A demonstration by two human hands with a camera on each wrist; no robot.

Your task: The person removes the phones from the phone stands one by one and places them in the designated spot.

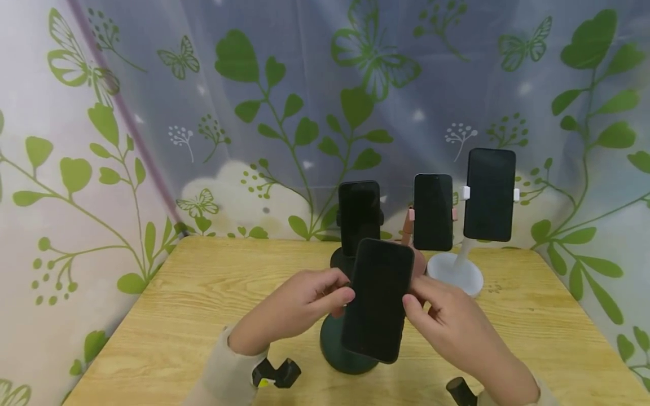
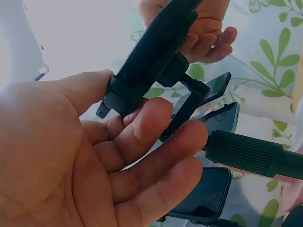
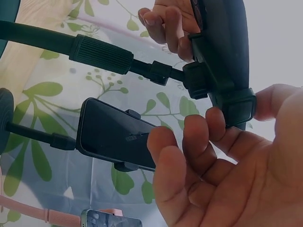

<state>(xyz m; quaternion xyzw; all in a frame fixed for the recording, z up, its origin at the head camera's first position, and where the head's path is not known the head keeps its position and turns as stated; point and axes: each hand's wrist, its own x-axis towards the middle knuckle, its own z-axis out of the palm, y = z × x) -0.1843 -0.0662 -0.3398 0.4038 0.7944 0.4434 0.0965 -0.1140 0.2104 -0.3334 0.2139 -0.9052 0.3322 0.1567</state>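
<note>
A black smartphone (image 1: 380, 299) faces up, slightly tilted, in the clamp of a dark green phone stand, whose round base (image 1: 342, 355) shows below it. My left hand (image 1: 299, 301) pinches the clamp's left end (image 2: 122, 97) between thumb and index finger, the other fingers loosely bent. On the opposite side my right hand (image 1: 454, 321) has thumb and index finger around the clamp's right end (image 3: 239, 108). Behind the phone, a jointed arm runs to the stand's ribbed neck (image 3: 102, 53), seen in both wrist views. The phone hides this arm in the head view.
Three more phones stand behind on holders: one on a black stand (image 1: 359, 217), one on a pink stand (image 1: 433, 211), one on a white stand (image 1: 490, 194). All share a wooden table (image 1: 203, 316). A leaf-patterned curtain (image 1: 284, 141) hangs behind it.
</note>
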